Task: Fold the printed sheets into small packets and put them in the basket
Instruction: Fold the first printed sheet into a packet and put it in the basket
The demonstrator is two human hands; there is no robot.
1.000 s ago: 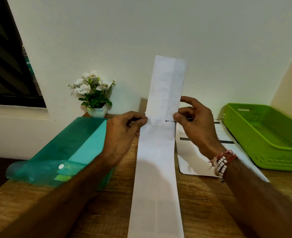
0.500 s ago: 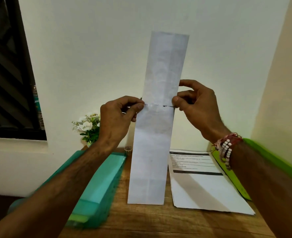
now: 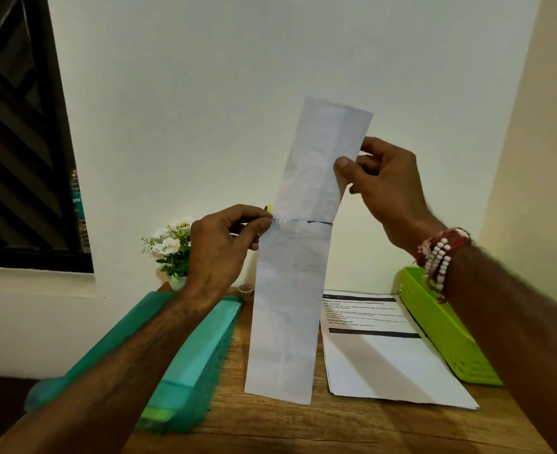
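Pinching folded sheet [image 3: 290, 306] upright, left hand [image 3: 221, 250] mid-crease, right hand [image 3: 385, 185] higher

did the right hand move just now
Yes: the right hand slid up the paper strip, from the crease the left hand pinches to above it.

White wall [image 3: 238, 93], dark window [image 3: 15, 142]

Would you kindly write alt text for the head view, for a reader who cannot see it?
A left hand and a right hand pinch a long folded paper strip upright above a wooden table, the right higher. Printed sheets and a green basket lie to its right.
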